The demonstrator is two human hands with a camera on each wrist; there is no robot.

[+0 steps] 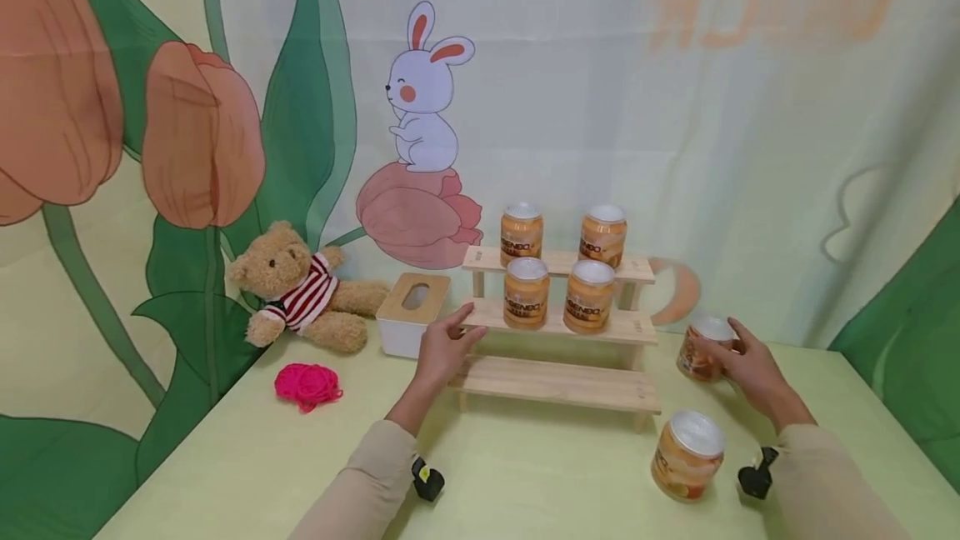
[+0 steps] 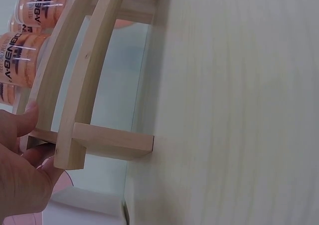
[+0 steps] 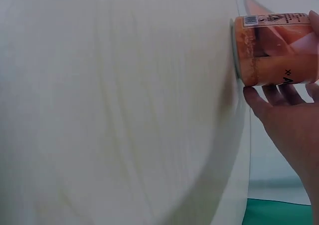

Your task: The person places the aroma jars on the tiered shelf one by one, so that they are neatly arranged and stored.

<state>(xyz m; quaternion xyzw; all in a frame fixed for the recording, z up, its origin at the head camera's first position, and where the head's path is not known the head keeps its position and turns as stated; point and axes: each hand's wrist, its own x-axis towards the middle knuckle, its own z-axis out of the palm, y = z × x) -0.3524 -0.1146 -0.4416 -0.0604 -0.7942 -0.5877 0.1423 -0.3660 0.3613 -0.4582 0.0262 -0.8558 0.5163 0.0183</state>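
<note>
My left hand point(image 1: 446, 348) grips the left end of the middle step of a three-tier wooden stand point(image 1: 555, 377), thumb above and fingers below in the left wrist view. Two orange-labelled jars with pale lids stand on the middle step, one jar point(image 1: 527, 294) left of the other point(image 1: 589, 298). On the top step are two similar jars, left point(image 1: 521, 233) and right point(image 1: 602, 236). To the right of the stand, my right hand point(image 1: 753, 365) holds another orange jar point(image 3: 279, 50) between thumb and fingers, its base close to the tabletop. One more jar point(image 1: 687, 457) stands nearer me.
A teddy bear point(image 1: 300, 290) in a striped shirt leans at the back left. Beside it stands a white tissue box point(image 1: 401, 336) with a wooden lid. Pink yarn point(image 1: 307, 386) lies in front of the bear. A printed curtain point(image 1: 562, 107) hangs behind the table.
</note>
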